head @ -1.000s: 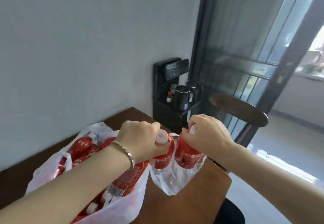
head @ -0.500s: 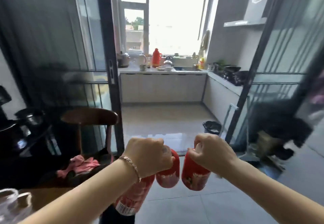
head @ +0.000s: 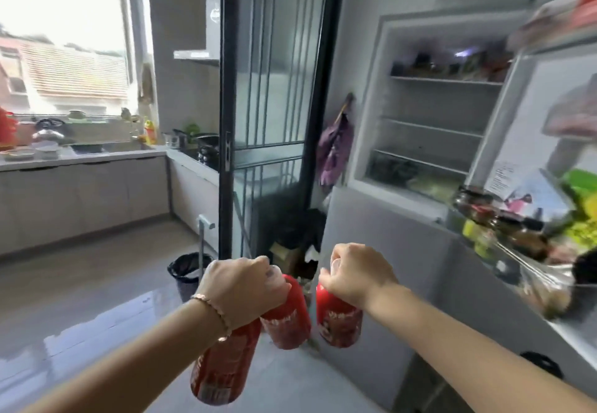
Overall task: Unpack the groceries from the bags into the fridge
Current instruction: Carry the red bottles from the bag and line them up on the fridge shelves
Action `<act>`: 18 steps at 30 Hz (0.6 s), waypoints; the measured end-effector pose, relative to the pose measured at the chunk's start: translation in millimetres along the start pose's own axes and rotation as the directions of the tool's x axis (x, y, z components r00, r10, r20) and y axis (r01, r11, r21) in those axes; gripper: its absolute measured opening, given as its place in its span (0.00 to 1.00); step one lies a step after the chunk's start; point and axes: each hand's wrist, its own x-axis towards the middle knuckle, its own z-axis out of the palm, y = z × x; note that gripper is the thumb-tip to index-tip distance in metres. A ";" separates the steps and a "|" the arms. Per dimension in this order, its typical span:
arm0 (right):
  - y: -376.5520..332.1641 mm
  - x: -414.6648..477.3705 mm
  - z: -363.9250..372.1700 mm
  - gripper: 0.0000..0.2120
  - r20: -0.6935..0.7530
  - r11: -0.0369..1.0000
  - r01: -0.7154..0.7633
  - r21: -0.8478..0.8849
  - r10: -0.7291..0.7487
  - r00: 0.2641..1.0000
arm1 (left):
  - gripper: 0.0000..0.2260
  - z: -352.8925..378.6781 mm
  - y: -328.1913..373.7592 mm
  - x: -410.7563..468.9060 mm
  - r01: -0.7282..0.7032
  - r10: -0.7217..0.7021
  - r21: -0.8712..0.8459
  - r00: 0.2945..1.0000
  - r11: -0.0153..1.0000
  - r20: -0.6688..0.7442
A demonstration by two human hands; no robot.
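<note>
The left hand [head: 240,286], with a bracelet [head: 211,311] at the wrist, has its fingers curled tight over the tops of a pair of red bottles [head: 287,319], which hang below the fist. The lower bottle [head: 223,367] tilts down and to the left beneath the wrist. The other one hangs nearly upright just beside it. The right hand [head: 353,275] is closed round the neck of a single red bottle [head: 337,319], and a pale cap shows between its bent fingers. All three bottles are carried in the air above the tiled floor, in front of the fridge [head: 436,102], close together but not plainly touching. Their red labels carry white writing that is too blurred to read. The fridge stands open at the right, with wire shelves inside and dark items on the top one. The fridge door [head: 546,83] swings out toward the camera, its racks full of jars and packets. A printed sheet [head: 502,175] is stuck inside it, the text illegible
</note>
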 end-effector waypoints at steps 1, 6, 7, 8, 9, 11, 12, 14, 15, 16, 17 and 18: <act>20.0 18.1 -1.7 0.13 -0.019 0.999 -0.041 -0.002 0.041 0.999 | 0.20 20.2 7.0 29.9 -0.041 0.042 -0.046 0.999 0.998 0.013; 86.0 105.7 -5.7 0.10 -0.079 0.981 -0.196 0.001 0.195 0.978 | 0.18 83.5 25.2 154.3 -0.077 0.075 -0.199 0.997 0.977 -0.021; 97.3 126.3 -6.3 0.11 -0.095 0.974 -0.228 -0.001 0.227 0.969 | 0.17 92.9 25.0 181.3 -0.102 0.102 -0.217 0.995 0.971 -0.011; 109.3 149.9 -8.3 0.11 -0.120 0.967 -0.256 -0.002 0.254 0.960 | 0.17 104.6 25.2 213.4 -0.134 0.136 -0.242 0.991 0.961 -0.006; 119.7 169.5 -11.9 0.12 -0.142 0.961 -0.278 -0.014 0.273 0.951 | 0.17 114.5 25.6 242.1 -0.169 0.169 -0.261 0.985 0.950 -0.024; 136.4 202.6 -19.4 0.12 -0.170 0.948 -0.316 -0.041 0.305 0.937 | 0.16 129.7 25.3 292.7 -0.231 0.228 -0.285 0.973 0.930 -0.043; 145.7 220.0 -21.9 0.12 -0.184 0.940 -0.340 -0.039 0.327 0.927 | 0.16 137.3 25.5 319.4 -0.247 0.241 -0.301 0.969 0.921 -0.055; 164.8 257.2 -26.7 0.10 -0.218 0.926 -0.376 -0.027 0.362 0.907 | 0.16 152.5 28.0 373.4 -0.275 0.264 -0.338 0.961 0.900 -0.079; 172.1 270.1 -28.6 0.10 -0.230 0.922 -0.386 -0.019 0.372 0.899 | 0.16 156.9 29.7 391.9 -0.277 0.266 -0.353 0.961 0.894 -0.080; 182.2 287.0 -29.3 0.09 -0.242 0.918 -0.398 -0.008 0.384 0.891 | 0.16 163.3 32.8 413.8 -0.277 0.266 -0.371 0.960 0.886 -0.081; 191.6 301.5 -29.9 0.09 -0.255 0.914 -0.406 -0.002 0.392 0.884 | 0.16 170.3 36.1 432.5 -0.279 0.264 -0.388 0.960 0.878 -0.093; 199.8 314.4 -30.4 0.09 -0.262 0.910 -0.414 0.002 0.400 0.878 | 0.17 176.0 39.5 447.9 -0.277 0.256 -0.395 0.961 0.876 -0.105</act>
